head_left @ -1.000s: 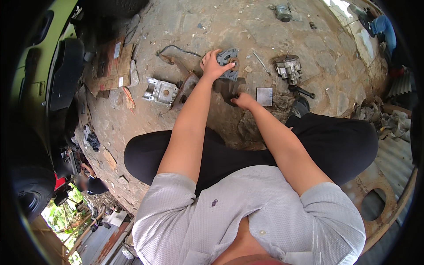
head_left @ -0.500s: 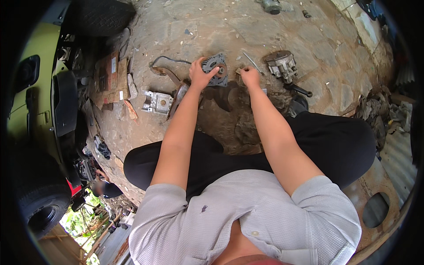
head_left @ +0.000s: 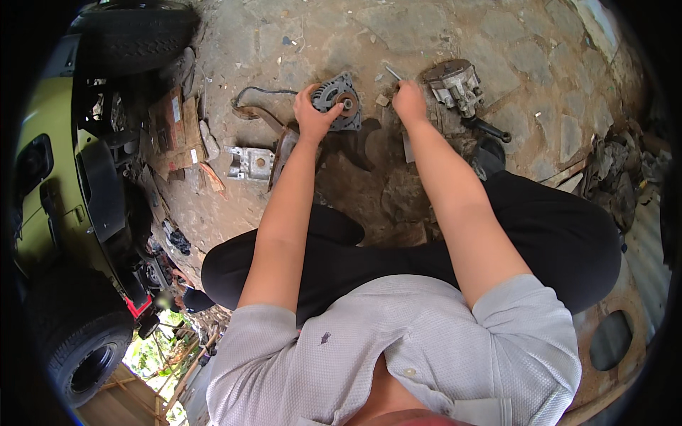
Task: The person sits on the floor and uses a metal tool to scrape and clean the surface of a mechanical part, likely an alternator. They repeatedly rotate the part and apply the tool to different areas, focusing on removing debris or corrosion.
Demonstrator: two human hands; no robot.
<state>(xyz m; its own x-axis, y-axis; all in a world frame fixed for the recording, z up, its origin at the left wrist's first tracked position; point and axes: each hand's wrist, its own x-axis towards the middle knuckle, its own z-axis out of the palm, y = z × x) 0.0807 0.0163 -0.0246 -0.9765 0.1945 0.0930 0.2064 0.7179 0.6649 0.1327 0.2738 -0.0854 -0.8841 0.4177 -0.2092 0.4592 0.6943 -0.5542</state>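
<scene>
My left hand is wrapped round the left side of a grey alternator, thumb near the hub of its rusty round pulley. The alternator stands on the ground in front of me. To the right, the closed fingers of my right hand are on a thin metal rod. Its far end pokes out beyond them; my hand hides the rest, so its exact kind cannot be told. Just left of that hand, a small brownish block lies on the ground.
A greasy metal pump-like part with a dark arm sits at right. On the left lie a silver metal housing, a curved bracket with a cable and flattened cardboard. A green vehicle stands far left; another person is behind.
My right hand has let go of the small block and moved slightly right and up, closing on the metal rod. The left hand stays on the alternator. The view has shifted a little.
</scene>
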